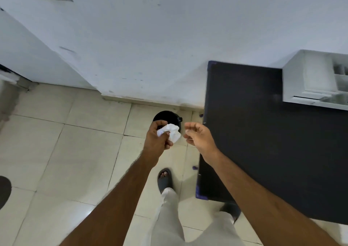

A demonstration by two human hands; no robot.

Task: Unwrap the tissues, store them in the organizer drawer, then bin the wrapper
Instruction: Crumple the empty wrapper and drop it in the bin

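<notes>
My left hand (pixel 158 136) grips a crumpled white wrapper (pixel 172 132) and holds it directly over a small black bin (pixel 165 116) that stands on the tiled floor by the wall. Most of the bin is hidden behind the hand and the wrapper. My right hand (pixel 197 136) hovers just to the right of the wrapper, fingers curled and apart, with nothing in it. The white organizer (pixel 308 76) sits at the far right on the black table, one drawer pulled out.
A black table (pixel 263 142) fills the right side, its corner close to my right forearm. A white wall runs behind the bin. My sandalled feet (pixel 164 178) stand on the beige tiles. A dark round object (pixel 4 189) shows at the left edge.
</notes>
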